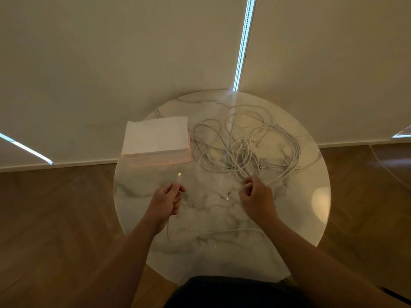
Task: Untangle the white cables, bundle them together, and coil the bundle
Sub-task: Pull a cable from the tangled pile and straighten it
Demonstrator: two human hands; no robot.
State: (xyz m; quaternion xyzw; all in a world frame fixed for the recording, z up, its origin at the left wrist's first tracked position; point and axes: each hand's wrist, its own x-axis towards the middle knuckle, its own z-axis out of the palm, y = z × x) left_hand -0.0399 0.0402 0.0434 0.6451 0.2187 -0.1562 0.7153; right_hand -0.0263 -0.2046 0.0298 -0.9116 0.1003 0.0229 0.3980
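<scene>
A tangle of white cables [244, 143] lies on the far right half of a round marble table [307, 218]. My left hand [165, 202] grips one cable near its end, and the plug [179, 175] sticks up above my fingers. That cable hangs below the hand and loops across the table's near side [213, 233]. My right hand [255, 196] pinches strands at the near edge of the tangle. Another plug end [226, 198] lies between the two hands.
A white box [155, 141] sits on the table's far left, beside the tangle. Pale roller blinds hang behind the table. Wooden floor surrounds it, and a glossy dark surface [391, 161] shows at the right edge.
</scene>
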